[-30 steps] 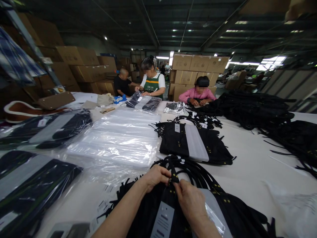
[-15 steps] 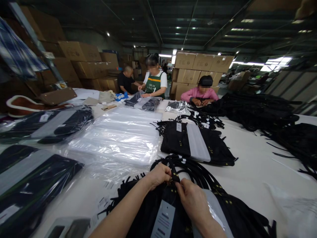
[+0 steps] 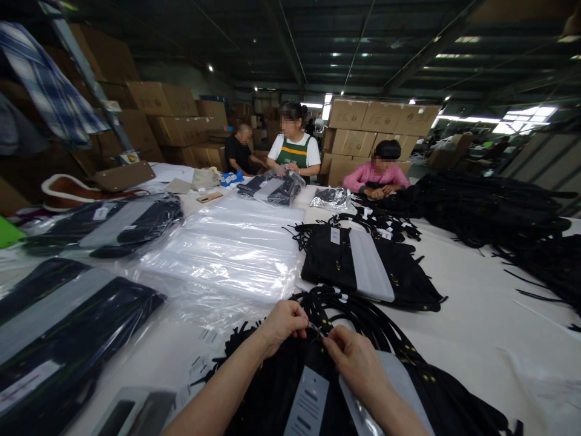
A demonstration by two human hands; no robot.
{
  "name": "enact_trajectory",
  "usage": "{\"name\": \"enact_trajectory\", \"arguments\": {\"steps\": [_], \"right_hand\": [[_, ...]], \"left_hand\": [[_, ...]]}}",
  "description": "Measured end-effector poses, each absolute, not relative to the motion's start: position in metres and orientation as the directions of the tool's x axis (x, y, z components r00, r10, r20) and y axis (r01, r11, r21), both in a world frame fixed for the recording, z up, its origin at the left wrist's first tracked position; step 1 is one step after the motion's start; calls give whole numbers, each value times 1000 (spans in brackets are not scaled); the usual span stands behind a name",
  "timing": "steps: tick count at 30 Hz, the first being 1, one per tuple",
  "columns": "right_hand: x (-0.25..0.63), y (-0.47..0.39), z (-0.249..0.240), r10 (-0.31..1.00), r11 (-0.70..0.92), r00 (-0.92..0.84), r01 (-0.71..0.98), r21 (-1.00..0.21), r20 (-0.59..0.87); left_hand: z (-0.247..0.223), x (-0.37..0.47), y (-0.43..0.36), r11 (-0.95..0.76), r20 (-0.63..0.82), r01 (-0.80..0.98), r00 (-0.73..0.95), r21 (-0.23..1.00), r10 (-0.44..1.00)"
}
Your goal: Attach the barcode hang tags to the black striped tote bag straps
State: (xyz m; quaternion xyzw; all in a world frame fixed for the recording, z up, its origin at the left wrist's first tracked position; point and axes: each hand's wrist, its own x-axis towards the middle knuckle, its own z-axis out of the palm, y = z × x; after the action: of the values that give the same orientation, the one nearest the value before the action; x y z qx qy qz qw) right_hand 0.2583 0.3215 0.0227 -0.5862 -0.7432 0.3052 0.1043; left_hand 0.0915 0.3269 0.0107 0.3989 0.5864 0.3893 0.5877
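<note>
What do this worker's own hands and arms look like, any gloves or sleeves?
No gloves: the left hand and right hand are bare. Both forearms are uncovered as far as the picture's lower edge, with no sleeve, watch, ring or bracelet visible.

White table [image 3: 472,327], large, work surface. Landmark: stack of clear plastic bags [image 3: 231,248], mid-table. Right of stack, just beside: black bag with white strip [image 3: 367,269], flat. Nearer than stack: black bag pile with straps and hang tags [image 3: 345,375] at near edge. Left of stack: bagged black items [image 3: 113,224]; nearer-left, more bagged black items [image 3: 59,327]. Far right of stack: heaps of black bags [image 3: 481,206]. Beyond stack: wrapped black bundle [image 3: 275,189], phone [image 3: 209,197].
</note>
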Motion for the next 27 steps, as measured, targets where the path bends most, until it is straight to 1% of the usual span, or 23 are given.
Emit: {"name": "enact_trajectory", "arguments": {"steps": [4,6,11,14,18,23,25,27], "right_hand": [[255,324,15,934,300,-355,747,-593,25],[251,326,12,922,341,-381,726,-597,64],[238,331,14,906,347,-423,780,-521,-30],[234,333,17,908,331,-417,786,-523,-52],[232,332,16,925,284,-377,776,-563,-53],[235,333,8,937,295,-348,724,-624,39],[239,335,7,937,273,-349,685,-675,24],[244,335,11,941,179,-335,610,-772,-46]], "left_hand": [[13,89,325,372,-372,-1,10,928,928],[14,88,324,368,-368,9,10,930,930],[14,86,324,354,-355,41,21,934,935],[11,85,324,357,-359,66,24,932,933],[6,84,324,366,-371,105,31,925,928],[5,88,327,367,-374,123,39,922,927],[9,91,328,373,-377,92,31,923,926],[14,93,328,386,-387,26,19,922,922]]}}
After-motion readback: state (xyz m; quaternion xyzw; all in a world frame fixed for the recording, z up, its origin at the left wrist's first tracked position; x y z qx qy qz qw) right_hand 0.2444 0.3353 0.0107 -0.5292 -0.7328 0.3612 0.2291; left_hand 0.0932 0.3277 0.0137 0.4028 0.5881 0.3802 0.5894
